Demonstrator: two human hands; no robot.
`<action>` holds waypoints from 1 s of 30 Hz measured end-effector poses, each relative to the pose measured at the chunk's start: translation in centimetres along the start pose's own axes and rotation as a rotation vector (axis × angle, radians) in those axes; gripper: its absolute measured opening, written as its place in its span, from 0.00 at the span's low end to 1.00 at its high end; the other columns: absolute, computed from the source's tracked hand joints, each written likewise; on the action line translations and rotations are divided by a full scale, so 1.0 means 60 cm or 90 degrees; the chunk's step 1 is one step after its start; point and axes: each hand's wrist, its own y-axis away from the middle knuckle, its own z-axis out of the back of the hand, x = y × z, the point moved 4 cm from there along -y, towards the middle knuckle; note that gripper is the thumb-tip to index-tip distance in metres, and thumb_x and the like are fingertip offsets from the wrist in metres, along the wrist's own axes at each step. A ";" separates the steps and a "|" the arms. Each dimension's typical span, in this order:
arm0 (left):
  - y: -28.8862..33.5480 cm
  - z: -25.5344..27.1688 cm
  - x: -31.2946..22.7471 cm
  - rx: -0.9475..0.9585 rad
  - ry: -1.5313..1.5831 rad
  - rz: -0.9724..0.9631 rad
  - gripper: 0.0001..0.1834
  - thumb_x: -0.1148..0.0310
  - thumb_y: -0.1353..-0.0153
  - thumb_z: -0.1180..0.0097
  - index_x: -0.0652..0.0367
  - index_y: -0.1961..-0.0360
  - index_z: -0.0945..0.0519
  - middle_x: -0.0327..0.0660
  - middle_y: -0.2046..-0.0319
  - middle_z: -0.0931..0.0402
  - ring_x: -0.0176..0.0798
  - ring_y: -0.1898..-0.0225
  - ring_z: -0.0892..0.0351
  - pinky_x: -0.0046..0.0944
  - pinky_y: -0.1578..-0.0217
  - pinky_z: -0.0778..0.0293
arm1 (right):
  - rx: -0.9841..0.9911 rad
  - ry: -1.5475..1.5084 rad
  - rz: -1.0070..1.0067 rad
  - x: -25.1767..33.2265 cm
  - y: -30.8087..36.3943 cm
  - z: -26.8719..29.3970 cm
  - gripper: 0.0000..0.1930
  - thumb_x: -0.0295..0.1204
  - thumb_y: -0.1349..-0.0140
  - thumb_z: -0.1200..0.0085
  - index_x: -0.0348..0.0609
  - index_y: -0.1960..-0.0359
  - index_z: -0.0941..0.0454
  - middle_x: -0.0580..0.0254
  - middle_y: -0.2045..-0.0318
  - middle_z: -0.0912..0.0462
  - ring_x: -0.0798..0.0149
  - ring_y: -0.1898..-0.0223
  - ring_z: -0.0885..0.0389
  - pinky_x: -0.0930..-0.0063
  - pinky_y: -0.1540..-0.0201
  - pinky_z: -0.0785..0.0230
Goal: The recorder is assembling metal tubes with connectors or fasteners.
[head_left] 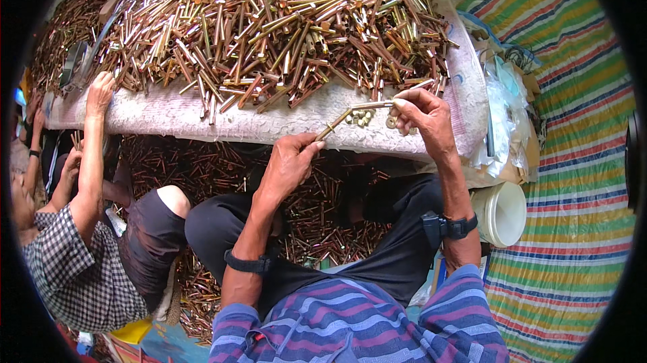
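My left hand [290,164] is closed around the lower end of a brass-coloured metal bolt [338,122], which slants up to the right with a washer-like ring partway along it. In the fingers of my right hand [424,117] is the end of a slim metal tube [373,105]. The tube's other end meets the bolt's upper tip; whether they are joined, I cannot tell. Several small nuts [360,118] lie on the padded table edge behind the bolt. A round washer [391,122] shows just under my right fingers.
A large heap of metal tubes and bolts [290,33] covers the cloth-topped table [263,117]. More lie on the floor [323,221] below. At left, a co-worker's hand [101,90] touches the heap's edge. A white bucket [499,215] and plastic bags [505,107] stand right, beside striped sheeting [573,161].
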 end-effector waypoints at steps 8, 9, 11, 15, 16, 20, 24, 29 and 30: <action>0.001 -0.005 -0.005 0.018 -0.070 -0.055 0.12 0.70 0.29 0.44 0.68 0.54 0.16 0.29 0.83 0.33 0.22 0.85 0.35 0.30 0.84 0.40 | 0.054 -0.008 -0.006 0.001 -0.003 -0.001 0.08 0.27 0.32 0.41 0.35 0.56 0.18 0.62 0.71 0.15 0.74 0.73 0.17 0.82 0.73 0.26; 0.000 -0.003 -0.003 0.017 -0.070 -0.053 0.12 0.70 0.29 0.44 0.68 0.54 0.16 0.29 0.83 0.33 0.22 0.85 0.35 0.30 0.84 0.40 | 0.036 -0.005 0.001 0.004 -0.004 0.003 0.08 0.27 0.32 0.40 0.35 0.56 0.18 0.62 0.71 0.15 0.74 0.74 0.18 0.81 0.73 0.26; -0.002 0.001 0.003 0.002 -0.063 -0.049 0.13 0.69 0.29 0.44 0.69 0.53 0.16 0.29 0.83 0.32 0.22 0.84 0.35 0.30 0.84 0.40 | 0.020 -0.003 0.007 0.005 -0.004 0.009 0.08 0.26 0.32 0.40 0.35 0.57 0.18 0.62 0.71 0.14 0.74 0.74 0.18 0.81 0.72 0.25; -0.004 0.004 0.006 -0.019 -0.060 -0.072 0.13 0.69 0.30 0.43 0.70 0.53 0.17 0.29 0.83 0.32 0.22 0.84 0.35 0.31 0.84 0.40 | 0.026 -0.005 0.022 0.002 -0.003 0.014 0.08 0.26 0.32 0.41 0.34 0.57 0.18 0.61 0.71 0.14 0.74 0.74 0.18 0.80 0.72 0.25; -0.003 0.005 0.000 -0.017 -0.067 -0.075 0.13 0.69 0.30 0.43 0.70 0.54 0.17 0.29 0.84 0.33 0.22 0.85 0.35 0.31 0.84 0.40 | 0.030 -0.001 0.027 0.003 -0.003 0.014 0.08 0.26 0.32 0.41 0.34 0.56 0.18 0.61 0.71 0.14 0.74 0.74 0.18 0.80 0.72 0.25; -0.003 0.004 -0.001 -0.020 -0.083 -0.088 0.12 0.70 0.31 0.42 0.70 0.55 0.16 0.29 0.85 0.33 0.22 0.85 0.36 0.31 0.84 0.41 | 0.053 0.005 0.027 0.007 -0.004 0.004 0.09 0.26 0.32 0.41 0.33 0.56 0.18 0.60 0.71 0.14 0.73 0.74 0.18 0.80 0.72 0.24; -0.003 0.002 -0.001 -0.014 -0.095 -0.109 0.12 0.70 0.31 0.42 0.70 0.55 0.16 0.30 0.85 0.34 0.23 0.85 0.36 0.31 0.84 0.41 | 0.067 0.017 0.003 0.005 -0.005 0.004 0.09 0.27 0.32 0.41 0.33 0.56 0.18 0.60 0.71 0.15 0.73 0.73 0.18 0.80 0.71 0.24; -0.003 0.004 0.000 -0.001 -0.114 -0.105 0.11 0.71 0.31 0.42 0.69 0.55 0.16 0.30 0.86 0.33 0.23 0.85 0.35 0.32 0.84 0.39 | 0.088 0.003 -0.001 0.006 -0.008 0.005 0.09 0.27 0.31 0.42 0.33 0.56 0.19 0.60 0.70 0.14 0.73 0.74 0.17 0.80 0.72 0.24; -0.003 0.003 -0.002 0.000 -0.114 -0.106 0.11 0.71 0.31 0.42 0.69 0.55 0.16 0.30 0.86 0.33 0.23 0.85 0.35 0.32 0.84 0.39 | 0.087 0.003 0.000 0.006 -0.008 0.006 0.09 0.27 0.31 0.42 0.33 0.56 0.19 0.60 0.70 0.14 0.73 0.74 0.17 0.80 0.72 0.24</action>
